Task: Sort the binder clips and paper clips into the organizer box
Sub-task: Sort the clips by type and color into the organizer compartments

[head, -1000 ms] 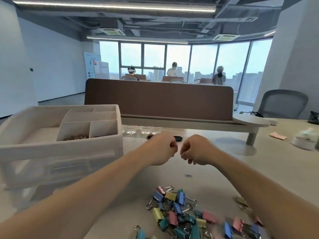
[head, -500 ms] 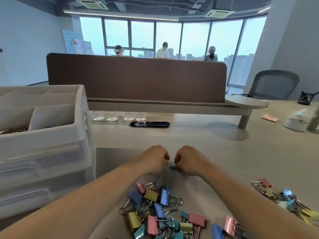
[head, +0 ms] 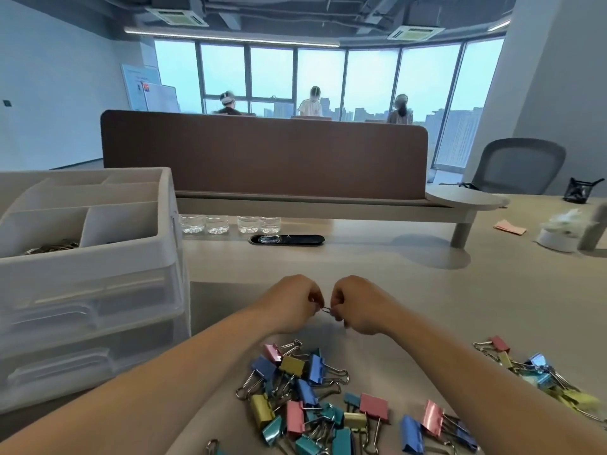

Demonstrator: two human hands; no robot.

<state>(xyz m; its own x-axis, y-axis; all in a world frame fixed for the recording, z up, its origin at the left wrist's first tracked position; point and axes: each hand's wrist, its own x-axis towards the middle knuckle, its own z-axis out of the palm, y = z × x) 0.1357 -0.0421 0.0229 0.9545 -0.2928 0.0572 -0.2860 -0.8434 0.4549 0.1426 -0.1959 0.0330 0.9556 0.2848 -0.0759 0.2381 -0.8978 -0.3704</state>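
Observation:
My left hand (head: 292, 302) and my right hand (head: 356, 303) meet just above the desk, and both pinch a small metal paper clip (head: 325, 310) between their fingertips. A pile of coloured binder clips (head: 312, 399) lies on the desk right below my wrists, and a smaller heap of binder clips (head: 538, 372) lies to the right. The white organizer box (head: 98, 264) stands at the left, with drawers below and open compartments on top. One front compartment holds several paper clips (head: 52, 247).
A brown desk divider (head: 262, 152) on a raised shelf crosses the back. Small clear cups (head: 230, 223) and a black cable slot (head: 286, 240) sit before it. A white round object (head: 558, 236) and a pink pad (head: 509, 226) lie far right, near a grey chair (head: 517, 165).
My hands came down from above the desk onto the loose paper clip and now lift it pinched between them. The view tilted down and shifted right.

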